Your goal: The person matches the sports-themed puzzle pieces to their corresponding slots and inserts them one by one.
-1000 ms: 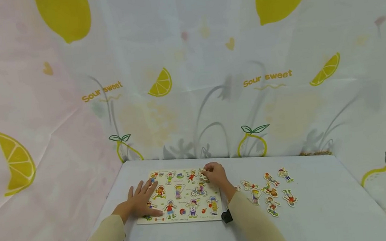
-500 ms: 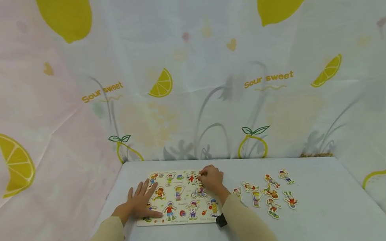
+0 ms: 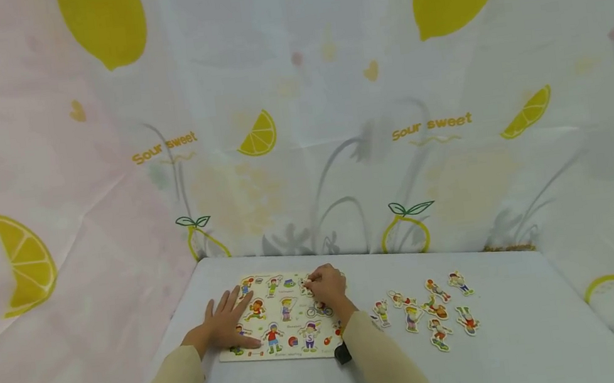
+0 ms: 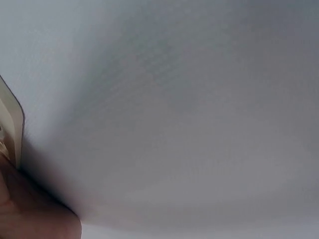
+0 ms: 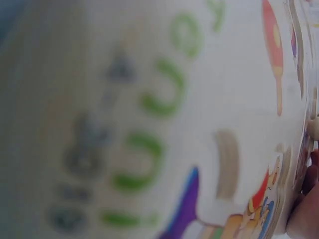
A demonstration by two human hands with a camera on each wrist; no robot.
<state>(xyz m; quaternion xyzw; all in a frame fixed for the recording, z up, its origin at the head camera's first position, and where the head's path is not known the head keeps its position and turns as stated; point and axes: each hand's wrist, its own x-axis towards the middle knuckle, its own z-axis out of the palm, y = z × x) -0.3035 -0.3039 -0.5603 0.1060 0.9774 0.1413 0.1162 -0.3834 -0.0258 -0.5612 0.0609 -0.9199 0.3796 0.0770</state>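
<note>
A pale puzzle board (image 3: 299,320) with printed children in sports poses lies flat on the table. My left hand (image 3: 227,324) rests on its left side with the fingers spread. In the left wrist view, part of that hand (image 4: 35,211) shows beside the board's corner (image 4: 14,124). My right hand (image 3: 328,287) is over the board's upper right part, its thumb and fingers pinching a small puzzle piece (image 3: 304,286) that they mostly hide. The right wrist view shows the board's printed surface (image 5: 249,109) close up, with the fingertips (image 5: 305,216) at the right edge.
Several loose figure-shaped puzzle pieces lie to the right of the board, among them a batter (image 3: 411,318), a skater (image 3: 439,334) and a farther figure (image 3: 458,283). A white table (image 3: 510,326) stands against cloth walls (image 3: 298,116) printed with lemons.
My right hand has moved left over the board's upper right part, covering the red figure there and uncovering the upper right corner. My left hand stays on the board's left side.
</note>
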